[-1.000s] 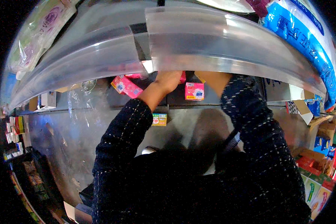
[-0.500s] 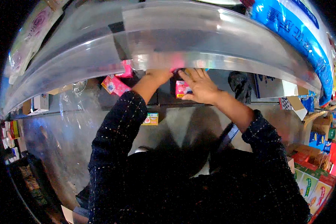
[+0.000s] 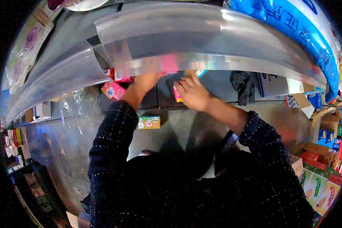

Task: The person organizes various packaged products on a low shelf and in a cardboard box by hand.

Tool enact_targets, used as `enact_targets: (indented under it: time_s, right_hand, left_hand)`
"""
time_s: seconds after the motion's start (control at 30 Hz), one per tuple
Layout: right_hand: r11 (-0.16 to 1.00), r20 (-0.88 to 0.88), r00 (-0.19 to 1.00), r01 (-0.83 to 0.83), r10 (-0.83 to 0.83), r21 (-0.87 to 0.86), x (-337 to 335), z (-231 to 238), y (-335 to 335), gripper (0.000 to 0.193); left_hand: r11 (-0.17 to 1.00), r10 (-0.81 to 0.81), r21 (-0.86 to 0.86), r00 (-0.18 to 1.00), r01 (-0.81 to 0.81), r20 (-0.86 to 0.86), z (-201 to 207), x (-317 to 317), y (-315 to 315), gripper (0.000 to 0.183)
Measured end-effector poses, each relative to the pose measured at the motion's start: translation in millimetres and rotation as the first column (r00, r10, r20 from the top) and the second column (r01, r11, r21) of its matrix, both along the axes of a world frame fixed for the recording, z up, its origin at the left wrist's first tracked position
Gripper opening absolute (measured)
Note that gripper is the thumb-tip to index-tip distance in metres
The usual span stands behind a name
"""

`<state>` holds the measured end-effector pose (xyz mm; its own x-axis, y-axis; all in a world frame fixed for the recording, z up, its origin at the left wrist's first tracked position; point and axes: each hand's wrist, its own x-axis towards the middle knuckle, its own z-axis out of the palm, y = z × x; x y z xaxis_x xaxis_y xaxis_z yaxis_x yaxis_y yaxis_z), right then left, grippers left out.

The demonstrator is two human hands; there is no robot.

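My left hand (image 3: 146,80) reaches under a translucent plastic strip, its fingers blurred behind the plastic. It grips a pink packet (image 3: 168,64), seen as a smear through the strip. My right hand (image 3: 194,94) curls its fingers over a small pink box (image 3: 177,94), covering most of it. Just left of my left wrist, a pink packet (image 3: 114,90) lies tilted, and more pink packs (image 3: 122,79) sit partly under the plastic. A blue-and-white pack (image 3: 201,73) shows beyond my right hand. Lower down lies a small green-and-orange box (image 3: 149,122).
The translucent plastic strip (image 3: 201,34) arches across in front of me. A crumpled black bag (image 3: 242,85) lies right of my right hand. A big blue-and-white sack (image 3: 288,34) fills the upper right. Cartons (image 3: 319,190) stack at lower right; clear plastic wrap (image 3: 74,108) lies left.
My left hand has shifted left with the pink packet. My right hand has moved left and curled from spread fingers over the pink box. The plastic strip at left now hangs separated.
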<state>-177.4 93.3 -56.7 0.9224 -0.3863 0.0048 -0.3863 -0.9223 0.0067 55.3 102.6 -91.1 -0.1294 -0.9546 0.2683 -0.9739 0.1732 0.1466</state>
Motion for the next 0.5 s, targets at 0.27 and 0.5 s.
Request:
enact_targets:
  time_s: [0.27, 0.5]
  right_hand:
    - [0.998, 0.315, 0.947, 0.053, -0.059, 0.029, -21.4, -8.2, 28.7, 0.049]
    - [0.999, 0.202, 0.979, -0.018, 0.008, 0.047, -23.4, -2.2, 27.8, 0.046]
  left_hand:
    - [0.947, -0.058, 0.289, 0.959, 0.141, -0.278, 57.9, -38.5, 41.6, 0.08]
    - [0.972, -0.033, 0.221, 0.98, 0.077, -0.196, 9.4, -33.5, 24.4, 0.064]
